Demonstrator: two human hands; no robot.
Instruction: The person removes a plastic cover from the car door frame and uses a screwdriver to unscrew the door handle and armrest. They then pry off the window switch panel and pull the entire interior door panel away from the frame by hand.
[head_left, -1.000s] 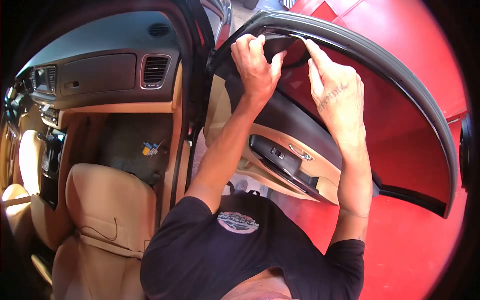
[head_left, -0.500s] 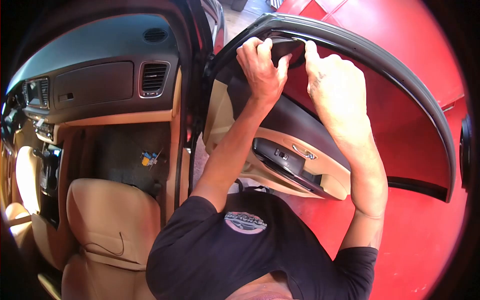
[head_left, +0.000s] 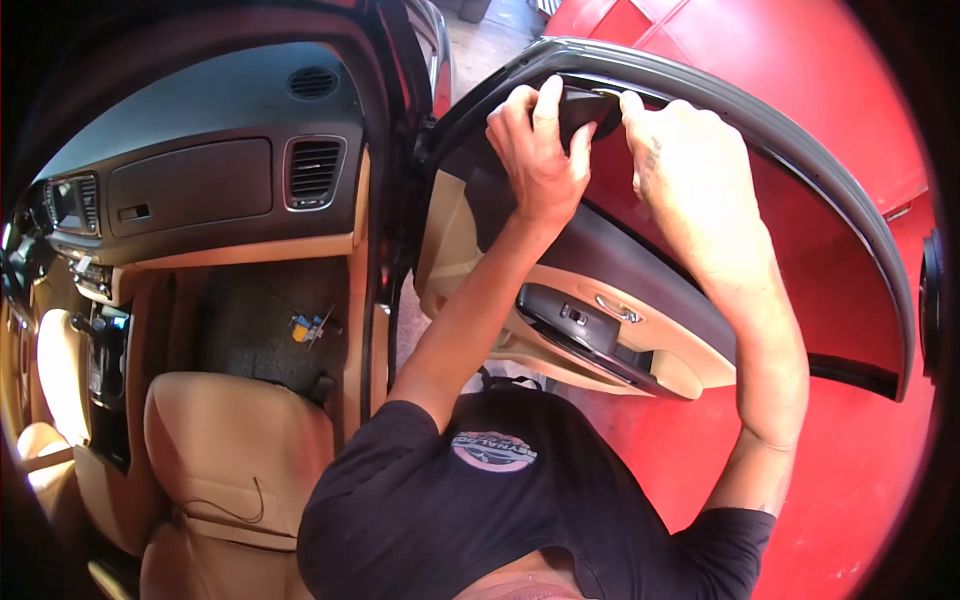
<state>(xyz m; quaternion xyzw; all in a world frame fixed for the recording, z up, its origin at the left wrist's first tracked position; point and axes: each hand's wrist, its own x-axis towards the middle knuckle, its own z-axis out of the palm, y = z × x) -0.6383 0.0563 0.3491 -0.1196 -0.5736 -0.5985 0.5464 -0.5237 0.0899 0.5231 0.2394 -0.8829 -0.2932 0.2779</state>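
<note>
My left hand (head_left: 543, 155) is at the front upper corner of the open car door, its fingers and thumb closed around a dark triangular trim piece (head_left: 583, 110). Just to the right, my right hand (head_left: 690, 150) is closed in a fist near the window frame (head_left: 800, 155). A thin pale tool (head_left: 607, 93) runs from its fingertips to the top edge of the trim; most of the tool is hidden in the fist. Below both forearms lies the door panel (head_left: 660, 270) with its inner handle (head_left: 618, 308).
A beige seat (head_left: 235, 420) with a thin dark cord (head_left: 225, 512) on it is at the left. Small blue and yellow items (head_left: 308, 327) lie on the footwell floor. The dashboard (head_left: 190, 185) is ahead of the seat. A red surface (head_left: 850, 480) stands beyond the door.
The view has shifted slightly, so the car interior sits a little farther right. Both hands stay at the trim corner, and my left index finger points up more.
</note>
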